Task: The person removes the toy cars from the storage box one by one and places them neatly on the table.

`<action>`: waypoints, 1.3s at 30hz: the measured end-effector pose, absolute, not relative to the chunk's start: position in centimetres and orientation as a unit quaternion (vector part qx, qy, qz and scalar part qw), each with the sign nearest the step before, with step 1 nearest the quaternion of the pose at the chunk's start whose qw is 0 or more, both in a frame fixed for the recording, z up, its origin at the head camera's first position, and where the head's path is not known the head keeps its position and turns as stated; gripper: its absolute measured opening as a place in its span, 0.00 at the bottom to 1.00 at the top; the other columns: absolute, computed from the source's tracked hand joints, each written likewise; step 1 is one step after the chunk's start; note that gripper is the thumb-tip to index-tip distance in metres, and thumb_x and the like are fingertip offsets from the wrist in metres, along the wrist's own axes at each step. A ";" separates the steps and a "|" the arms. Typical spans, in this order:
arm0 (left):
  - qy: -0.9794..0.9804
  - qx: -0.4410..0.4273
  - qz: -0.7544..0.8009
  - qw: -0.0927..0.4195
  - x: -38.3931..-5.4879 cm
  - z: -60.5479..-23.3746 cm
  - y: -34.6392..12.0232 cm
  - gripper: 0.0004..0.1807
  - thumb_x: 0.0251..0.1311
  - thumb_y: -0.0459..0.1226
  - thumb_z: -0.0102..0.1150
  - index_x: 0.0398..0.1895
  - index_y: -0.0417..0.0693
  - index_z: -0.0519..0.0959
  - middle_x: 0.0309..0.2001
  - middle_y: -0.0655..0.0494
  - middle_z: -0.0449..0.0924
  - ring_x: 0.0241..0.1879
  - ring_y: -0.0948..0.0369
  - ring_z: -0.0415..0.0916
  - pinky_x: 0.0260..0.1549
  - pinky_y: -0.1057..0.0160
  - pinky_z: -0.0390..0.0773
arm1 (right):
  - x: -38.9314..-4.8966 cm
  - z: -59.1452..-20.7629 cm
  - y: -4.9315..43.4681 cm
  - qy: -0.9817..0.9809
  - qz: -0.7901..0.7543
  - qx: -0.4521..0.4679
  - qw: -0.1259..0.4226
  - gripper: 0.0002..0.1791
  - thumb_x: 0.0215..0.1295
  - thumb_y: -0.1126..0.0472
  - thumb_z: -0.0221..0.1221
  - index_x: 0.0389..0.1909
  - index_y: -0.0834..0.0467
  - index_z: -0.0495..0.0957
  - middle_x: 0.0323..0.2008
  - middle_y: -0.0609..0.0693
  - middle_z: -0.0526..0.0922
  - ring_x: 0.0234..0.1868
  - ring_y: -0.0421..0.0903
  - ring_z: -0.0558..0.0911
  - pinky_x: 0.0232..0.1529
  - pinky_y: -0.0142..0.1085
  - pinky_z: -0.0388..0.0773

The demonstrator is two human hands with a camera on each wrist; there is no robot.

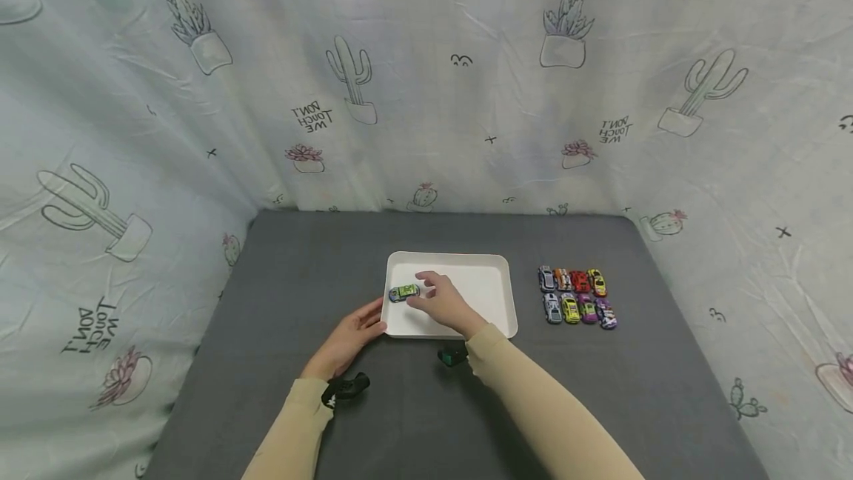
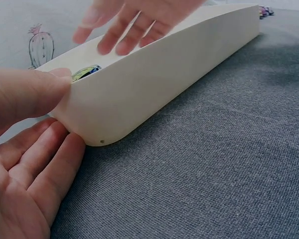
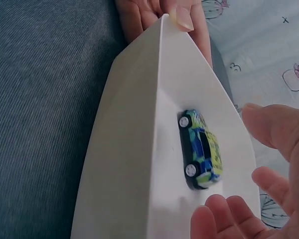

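Note:
A white rectangular tray (image 1: pixel 476 295) lies on the grey table, with one green and blue toy car (image 1: pixel 403 292) near its left end. My left hand (image 1: pixel 349 339) holds the tray's near left corner. In the left wrist view, its thumb (image 2: pixel 35 94) lies over the rim while the fingers (image 2: pixel 55 169) rest against the outer wall. Over the tray, my right hand (image 1: pixel 445 304) is just right of the car, with fingers spread and nothing in them. The right wrist view shows a gap between the fingertips (image 3: pixel 202 219) and the car (image 3: pixel 202 149).
Right of the tray, several toy cars (image 1: pixel 569 308) stand in two rows on the grey cloth-covered table (image 1: pixel 320 258). A patterned curtain (image 1: pixel 426 95) hangs behind the table and along both sides. Black straps (image 1: pixel 345 389) are on the wrists.

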State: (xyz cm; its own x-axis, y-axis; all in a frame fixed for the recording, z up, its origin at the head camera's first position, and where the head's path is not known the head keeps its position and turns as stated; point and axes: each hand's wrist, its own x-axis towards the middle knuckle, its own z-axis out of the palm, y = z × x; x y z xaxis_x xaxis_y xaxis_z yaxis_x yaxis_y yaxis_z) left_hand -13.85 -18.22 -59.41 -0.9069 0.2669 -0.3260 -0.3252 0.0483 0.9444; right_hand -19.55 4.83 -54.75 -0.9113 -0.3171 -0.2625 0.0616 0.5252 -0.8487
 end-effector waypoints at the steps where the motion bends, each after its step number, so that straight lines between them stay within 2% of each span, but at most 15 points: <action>1: 0.691 -0.019 0.690 0.216 -13.8 -59.4 -18.2 0.33 0.66 0.36 0.59 0.73 0.54 0.61 0.69 0.50 0.64 0.68 0.55 0.60 0.63 0.52 0.64 | -19.6 -54.7 4.6 0.848 -0.484 -0.075 0.201 0.35 0.62 0.49 0.65 0.69 0.52 0.66 0.61 0.58 0.68 0.55 0.52 0.74 0.48 0.45 0.77; 7: 0.690 -0.011 0.689 0.222 -13.7 -59.1 -18.3 0.33 0.67 0.36 0.58 0.74 0.52 0.60 0.70 0.48 0.62 0.69 0.54 0.58 0.64 0.53 0.63 | -20.0 -55.0 3.7 0.828 -0.511 -0.069 0.220 0.36 0.63 0.53 0.64 0.70 0.53 0.64 0.60 0.61 0.67 0.57 0.55 0.72 0.49 0.48 0.76; 11: 0.690 -0.007 0.690 0.217 -13.7 -59.2 -18.3 0.33 0.67 0.35 0.58 0.74 0.50 0.60 0.70 0.46 0.62 0.69 0.52 0.58 0.64 0.51 0.62 | -20.3 -55.5 3.4 0.827 -0.510 -0.064 0.228 0.34 0.63 0.56 0.64 0.70 0.54 0.65 0.58 0.61 0.69 0.55 0.52 0.72 0.50 0.45 0.75; 17: 0.693 -0.012 0.691 0.205 -13.7 -59.2 -17.9 0.32 0.67 0.33 0.57 0.73 0.49 0.61 0.69 0.45 0.64 0.67 0.51 0.61 0.63 0.51 0.65 | -20.4 -55.9 3.1 0.840 -0.493 -0.046 0.221 0.26 0.63 0.63 0.63 0.63 0.57 0.73 0.52 0.57 0.73 0.47 0.48 0.74 0.45 0.40 0.75; 22: 0.697 -0.017 0.688 0.202 -13.7 -59.1 -17.7 0.32 0.66 0.32 0.57 0.73 0.49 0.62 0.68 0.46 0.65 0.67 0.51 0.62 0.62 0.51 0.66 | -20.5 -56.2 3.1 0.857 -0.469 -0.043 0.208 0.22 0.61 0.66 0.63 0.57 0.59 0.76 0.49 0.56 0.73 0.47 0.48 0.74 0.48 0.42 0.74; 32: 0.698 -0.022 0.687 0.201 -13.7 -59.1 -17.8 0.32 0.66 0.34 0.59 0.72 0.51 0.63 0.68 0.46 0.65 0.67 0.51 0.62 0.63 0.50 0.65 | -20.5 -56.3 3.2 0.885 -0.423 -0.045 0.188 0.16 0.61 0.65 0.63 0.51 0.58 0.77 0.46 0.56 0.73 0.47 0.51 0.74 0.51 0.46 0.74; 39: 0.702 -0.017 0.683 0.199 -13.7 -59.4 -18.1 0.32 0.66 0.34 0.58 0.73 0.52 0.62 0.68 0.47 0.66 0.66 0.52 0.64 0.61 0.52 0.67 | -20.6 -56.1 3.8 0.893 -0.397 -0.057 0.205 0.14 0.64 0.60 0.62 0.49 0.55 0.75 0.47 0.56 0.75 0.48 0.51 0.75 0.50 0.47 0.74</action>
